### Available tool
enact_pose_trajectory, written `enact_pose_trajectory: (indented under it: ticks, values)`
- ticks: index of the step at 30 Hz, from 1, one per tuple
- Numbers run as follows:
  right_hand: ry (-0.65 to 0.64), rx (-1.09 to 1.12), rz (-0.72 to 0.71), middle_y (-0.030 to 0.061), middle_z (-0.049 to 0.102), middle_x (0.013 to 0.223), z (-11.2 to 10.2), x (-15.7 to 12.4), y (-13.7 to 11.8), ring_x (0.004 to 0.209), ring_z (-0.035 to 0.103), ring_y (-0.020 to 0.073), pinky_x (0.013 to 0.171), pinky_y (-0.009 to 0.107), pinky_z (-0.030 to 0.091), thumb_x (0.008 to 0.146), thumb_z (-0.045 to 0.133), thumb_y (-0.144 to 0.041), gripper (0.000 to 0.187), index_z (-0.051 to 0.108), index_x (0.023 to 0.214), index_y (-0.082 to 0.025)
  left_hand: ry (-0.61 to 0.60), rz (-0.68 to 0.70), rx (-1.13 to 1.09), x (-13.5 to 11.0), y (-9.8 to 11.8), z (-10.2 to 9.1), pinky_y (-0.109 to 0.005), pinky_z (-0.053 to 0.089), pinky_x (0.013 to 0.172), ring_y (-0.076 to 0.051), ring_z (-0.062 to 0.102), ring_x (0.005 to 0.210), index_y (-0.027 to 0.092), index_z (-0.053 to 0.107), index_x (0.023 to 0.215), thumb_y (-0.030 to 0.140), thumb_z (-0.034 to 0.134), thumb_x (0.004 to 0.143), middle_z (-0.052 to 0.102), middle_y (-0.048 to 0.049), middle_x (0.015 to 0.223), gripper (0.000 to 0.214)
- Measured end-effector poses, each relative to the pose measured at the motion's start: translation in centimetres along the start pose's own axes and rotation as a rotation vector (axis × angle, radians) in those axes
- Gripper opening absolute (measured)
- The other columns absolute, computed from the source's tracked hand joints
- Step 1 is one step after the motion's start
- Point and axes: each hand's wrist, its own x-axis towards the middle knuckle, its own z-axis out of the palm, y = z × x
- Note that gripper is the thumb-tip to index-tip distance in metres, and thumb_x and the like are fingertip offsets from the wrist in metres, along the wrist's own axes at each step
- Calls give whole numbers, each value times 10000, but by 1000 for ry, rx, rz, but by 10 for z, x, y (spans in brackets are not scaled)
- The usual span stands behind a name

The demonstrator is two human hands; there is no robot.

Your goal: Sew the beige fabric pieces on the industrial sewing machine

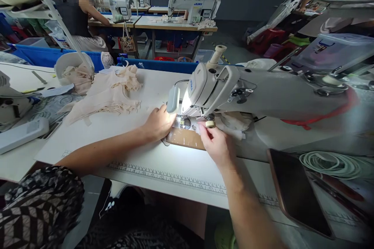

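Observation:
A white sewing machine (263, 93) lies across the table, its lamp lighting the needle plate (184, 123). My left hand (159, 123) rests at the left of the needle area with its fingers curled; what is under them is hidden. My right hand (214, 142) sits just right of the needle, fingers pinched on a small piece of white fabric (233, 131) that trails to the right under the machine arm.
A heap of cream fabric pieces (108, 91) lies at the back left of the white table (163, 163). A dark phone (295, 190) and coiled cord (336, 163) lie at the right. Another person (77, 15) sits at a far machine.

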Motion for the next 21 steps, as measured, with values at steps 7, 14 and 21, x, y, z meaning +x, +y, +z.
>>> enact_pose_trajectory:
  ticks: [7,14,21]
  values:
    - [-208,137,-140,34,695,757,5,-9,-31,664,621,178,637,296,431,953,534,-350,234,734,936,-230,-115,-179,-561,-6,-29,-9,-262,474,667,-173,644,688,169,638,731,173,559,890,668,-15,687,178]
    - [-277,135,54,97,726,1000,18,-6,-55,780,664,253,646,372,480,835,676,-426,237,675,972,-232,-272,-154,-1286,-34,-24,-20,-215,474,592,-128,616,639,156,659,753,317,657,797,659,-8,673,167]
    - [-257,404,7,42,727,810,19,-2,-48,679,658,194,662,340,544,904,541,-308,238,654,1089,-208,-115,-300,-1223,-65,-27,-29,-240,463,614,-131,565,645,181,577,846,394,540,880,598,7,726,219]
